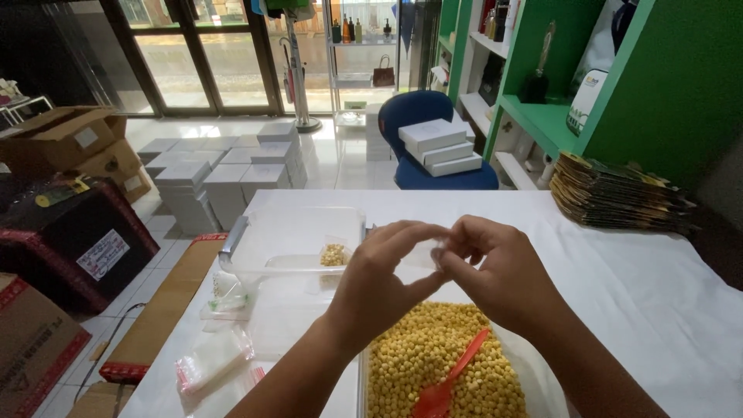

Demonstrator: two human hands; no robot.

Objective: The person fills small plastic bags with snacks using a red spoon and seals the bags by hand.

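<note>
My left hand (383, 275) and my right hand (499, 271) meet above the white table (642, 286), fingertips pinched together on a small clear plastic bag (427, 254). Below them a clear container (534, 364) holds many small yellow pellets (433, 352) with an orange plastic spoon (449, 383) lying on top. Behind my hands a clear plastic tub (267, 244) holds a small bag of yellow pellets (334, 255).
Empty clear bags with red strips (213, 364) lie at the table's left front. A stack of dark gold-edged pouches (615, 193) sits at the right rear. A blue chair (422, 139) carries white boxes; more white boxes (220, 170) and cardboard boxes (77, 143) stand on the floor.
</note>
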